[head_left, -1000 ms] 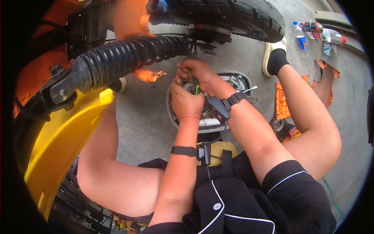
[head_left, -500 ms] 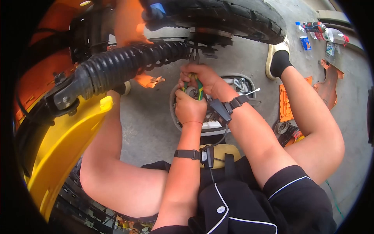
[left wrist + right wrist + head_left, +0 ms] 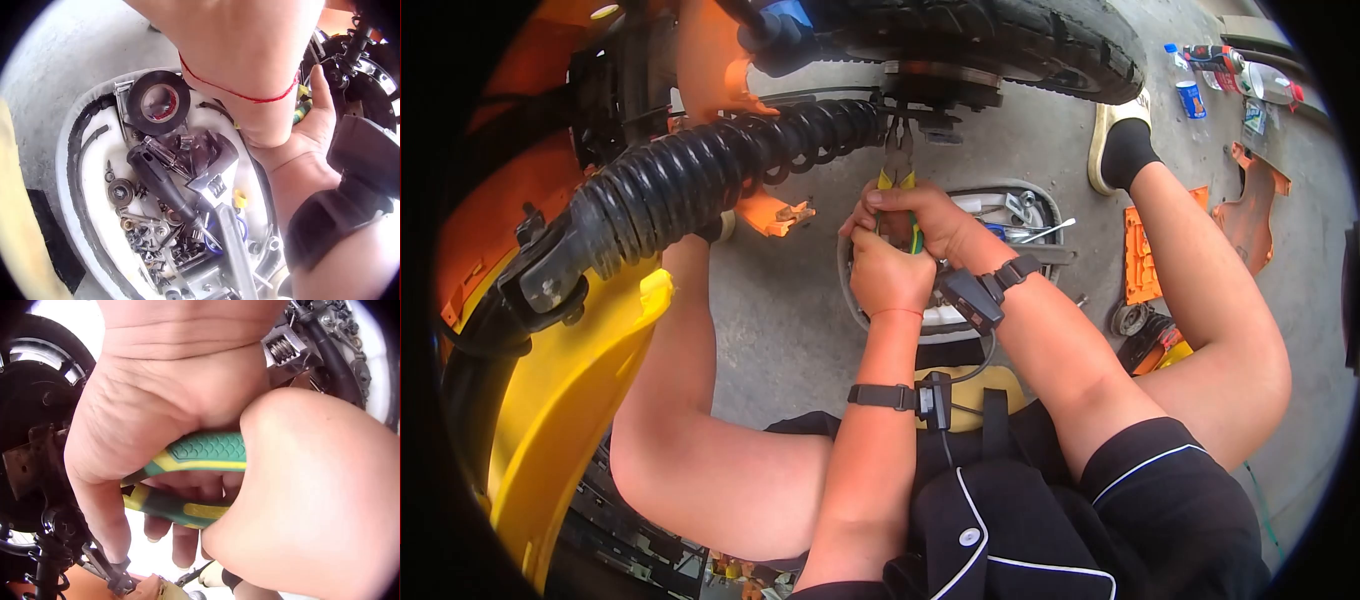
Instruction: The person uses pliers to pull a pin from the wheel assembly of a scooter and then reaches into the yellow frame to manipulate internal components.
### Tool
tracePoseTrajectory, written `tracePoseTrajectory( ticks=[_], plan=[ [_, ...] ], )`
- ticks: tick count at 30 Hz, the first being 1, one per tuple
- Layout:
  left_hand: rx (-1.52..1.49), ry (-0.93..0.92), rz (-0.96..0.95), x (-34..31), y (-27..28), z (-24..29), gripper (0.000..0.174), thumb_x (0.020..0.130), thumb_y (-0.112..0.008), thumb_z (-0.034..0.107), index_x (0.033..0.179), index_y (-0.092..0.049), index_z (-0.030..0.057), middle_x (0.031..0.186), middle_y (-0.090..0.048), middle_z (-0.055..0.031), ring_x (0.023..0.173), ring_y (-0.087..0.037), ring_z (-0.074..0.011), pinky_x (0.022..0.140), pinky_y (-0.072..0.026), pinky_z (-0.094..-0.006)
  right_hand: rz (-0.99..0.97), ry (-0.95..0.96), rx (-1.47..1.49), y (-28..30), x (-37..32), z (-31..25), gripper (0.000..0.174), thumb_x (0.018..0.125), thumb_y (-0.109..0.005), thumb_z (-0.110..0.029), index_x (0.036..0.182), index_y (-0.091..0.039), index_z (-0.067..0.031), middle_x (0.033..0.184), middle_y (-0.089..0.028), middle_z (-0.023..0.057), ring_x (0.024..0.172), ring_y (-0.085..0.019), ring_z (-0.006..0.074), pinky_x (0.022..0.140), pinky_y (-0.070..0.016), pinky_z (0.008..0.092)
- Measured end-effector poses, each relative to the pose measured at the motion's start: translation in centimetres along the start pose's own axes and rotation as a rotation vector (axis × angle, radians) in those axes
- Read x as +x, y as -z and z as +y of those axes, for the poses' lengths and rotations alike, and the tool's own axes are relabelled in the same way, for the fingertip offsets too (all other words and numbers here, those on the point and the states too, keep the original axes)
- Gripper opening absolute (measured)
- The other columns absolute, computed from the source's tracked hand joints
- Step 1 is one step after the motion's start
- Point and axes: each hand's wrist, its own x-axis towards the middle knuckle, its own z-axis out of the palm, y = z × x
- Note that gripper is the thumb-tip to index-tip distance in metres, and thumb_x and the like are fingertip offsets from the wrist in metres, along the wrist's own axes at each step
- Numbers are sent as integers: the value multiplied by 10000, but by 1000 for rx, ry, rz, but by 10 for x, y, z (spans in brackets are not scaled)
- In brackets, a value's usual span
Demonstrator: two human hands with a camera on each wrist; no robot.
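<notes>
Both hands hold a pair of pliers with green and yellow handles (image 3: 209, 450). My left hand (image 3: 890, 275), a red string round its wrist, grips the handle ends. My right hand (image 3: 935, 220) wraps the handles further forward, with its thumb lying across them in the right wrist view. The pliers' metal head (image 3: 899, 150) points away from me, its tips up at the underside of the wheel hub (image 3: 940, 85), beside the end of a black coil-spring shock absorber (image 3: 730, 145). What the tips touch is hidden.
A tray (image 3: 65, 169) below my hands holds an adjustable wrench (image 3: 231, 231), a screwdriver (image 3: 159, 181), black tape (image 3: 140, 94) and small hardware. A tyre (image 3: 1050, 45) overhangs the front. Yellow panel (image 3: 590, 400) at left; orange panels (image 3: 1142, 255) and bottles (image 3: 1190, 98) at right.
Both hands have come slightly back toward my body with the pliers, so more of the pliers' head shows below the hub. The grip of both hands stays on the handles.
</notes>
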Motion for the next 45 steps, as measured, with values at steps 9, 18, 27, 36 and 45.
tracePoseTrajectory(
  ticks=[9, 18, 27, 36, 45],
  plan=[
    [-3, -6, -15, 4, -5, -6, 661, 699, -783, 271, 1198, -486, -45, 1186, -604, -241, 1138, -573, -404, 948, -474, -453, 42, 49, -75, -7, -1, -3, 129, 867, -605, -149, 793, -606, -43, 769, -638, 83, 941, -696, 286, 784, -518, 339],
    [-11, -24, -129, 15, 7, -16, 684, 736, -762, 373, 1226, -473, -6, 1169, -633, -250, 1072, -626, -423, 887, -511, -465, 99, 92, -125, -14, 1, 2, 154, 880, -596, -162, 786, -580, -41, 778, -610, 81, 953, -676, 284, 884, -489, 379],
    [-77, -113, -221, 22, 4, -24, 769, 680, -833, 383, 1244, -489, -10, 1232, -617, -245, 1147, -608, -390, 927, -498, -427, 322, 65, -221, -21, -2, 4, 163, 898, -601, -182, 806, -618, -49, 754, -636, 63, 897, -688, 227, 744, -480, 291],
    [-663, -370, -479, 39, -28, -55, 777, 675, -864, 265, 1300, -482, 5, 1199, -638, -168, 1132, -622, -289, 953, -474, -353, 807, 68, -579, -22, 9, 16, 227, 891, -635, -194, 773, -645, 0, 737, -653, 95, 777, -669, 221, 683, -500, 365],
    [-1039, -154, -842, 35, -15, -50, 564, 675, -769, 98, 1195, -563, 22, 1086, -624, -42, 986, -589, -131, 832, -482, -275, 971, -17, -946, -33, -5, 2, 332, 840, -718, -297, 865, -664, 30, 793, -665, 120, 720, -613, 196, 681, -485, 336]
  ],
)
